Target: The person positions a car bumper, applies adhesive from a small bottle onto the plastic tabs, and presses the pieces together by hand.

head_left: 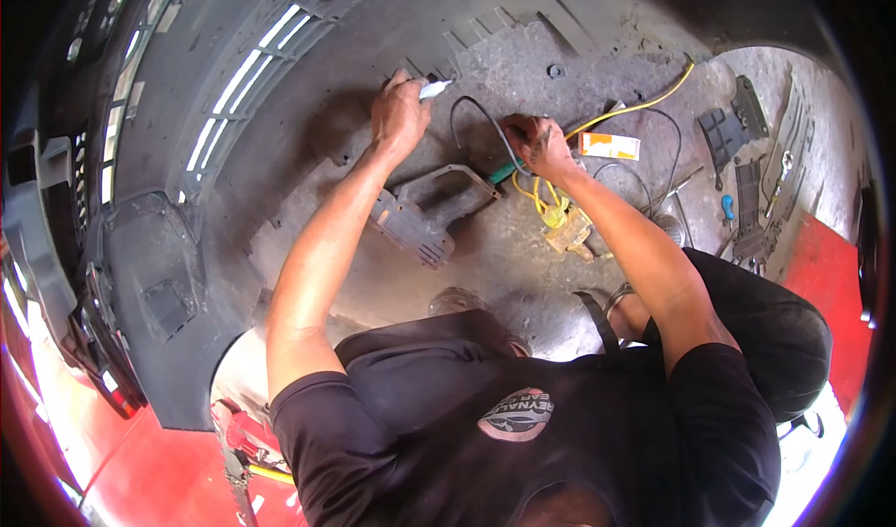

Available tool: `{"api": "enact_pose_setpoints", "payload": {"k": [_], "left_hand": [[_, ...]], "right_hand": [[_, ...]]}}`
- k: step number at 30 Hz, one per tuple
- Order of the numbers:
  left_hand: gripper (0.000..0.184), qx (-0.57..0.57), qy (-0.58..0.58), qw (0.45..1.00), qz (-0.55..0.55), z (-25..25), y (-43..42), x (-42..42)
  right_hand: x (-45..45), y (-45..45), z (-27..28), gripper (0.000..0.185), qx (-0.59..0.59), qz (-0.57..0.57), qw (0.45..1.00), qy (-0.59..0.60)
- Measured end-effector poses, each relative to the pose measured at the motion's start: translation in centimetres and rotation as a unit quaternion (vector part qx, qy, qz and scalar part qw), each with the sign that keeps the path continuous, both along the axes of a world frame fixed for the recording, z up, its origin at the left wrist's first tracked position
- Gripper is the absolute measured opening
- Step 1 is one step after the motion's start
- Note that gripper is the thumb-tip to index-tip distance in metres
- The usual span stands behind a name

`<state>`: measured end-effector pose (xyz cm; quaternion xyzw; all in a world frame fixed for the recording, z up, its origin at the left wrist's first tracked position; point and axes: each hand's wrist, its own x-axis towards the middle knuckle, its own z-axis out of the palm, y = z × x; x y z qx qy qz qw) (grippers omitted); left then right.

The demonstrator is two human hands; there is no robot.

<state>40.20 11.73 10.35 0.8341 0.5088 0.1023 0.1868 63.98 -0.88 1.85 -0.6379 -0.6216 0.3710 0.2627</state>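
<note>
My left hand (401, 116) is closed around a small white tube (433, 90) with a narrow tip. The tip is pointed to the right, close to the dark plastic car panel (355, 51). To the right, my right hand (541, 146) has its fingers curled over a slim green-handled tool (505, 172), whose far end is hard to make out. A black cord (476, 103) loops beside those fingers. Below both hands lies a grey plastic bracket (425, 214) with an open frame.
A yellow cord (653, 100) runs to a yellow plug (554, 216) near an orange-and-white box (609, 146). Black plastic pieces (733, 130), a blue-handled screwdriver (728, 208) and other tools lie to the right. A large black bumper part (154, 284) stands at left.
</note>
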Motion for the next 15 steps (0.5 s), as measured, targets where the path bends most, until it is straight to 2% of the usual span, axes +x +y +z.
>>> {"api": "enact_pose_setpoints", "payload": {"k": [5,7,10,11,12,14,15], "left_hand": [[0.022,-0.012,-0.049,0.998,0.046,-0.3,0.0,-0.6],[0.022,-0.063,-0.101,0.988,0.104,-0.7,-0.4,-1.1],[0.028,-0.144,-0.153,0.965,0.158,-1.5,-1.7,-2.2],[0.031,-0.131,-0.164,0.965,0.159,-1.9,-2.4,-2.7],[0.032,-0.116,-0.2,0.962,0.148,-2.9,-2.9,-3.4],[0.026,-0.058,-0.165,0.968,0.179,-2.7,-3.5,-3.8],[0.026,-0.076,-0.177,0.963,0.19,-2.3,-3.1,-4.2]], "right_hand": [[0.1,0.0,-0.3,0.027,0.049,0.02,0.998,-0.032],[0.1,0.2,-0.4,0.023,0.097,0.03,0.994,-0.029],[0.3,0.5,1.7,0.028,-0.051,-0.042,0.989,0.134],[0.6,1.0,2.6,0.028,-0.099,-0.049,0.977,0.183],[0.5,1.2,3.0,0.027,-0.094,-0.084,0.958,0.258],[1.4,2.0,3.0,0.027,-0.059,-0.073,0.959,0.266],[2.0,2.4,3.2,0.026,-0.061,-0.054,0.967,0.242]]}}
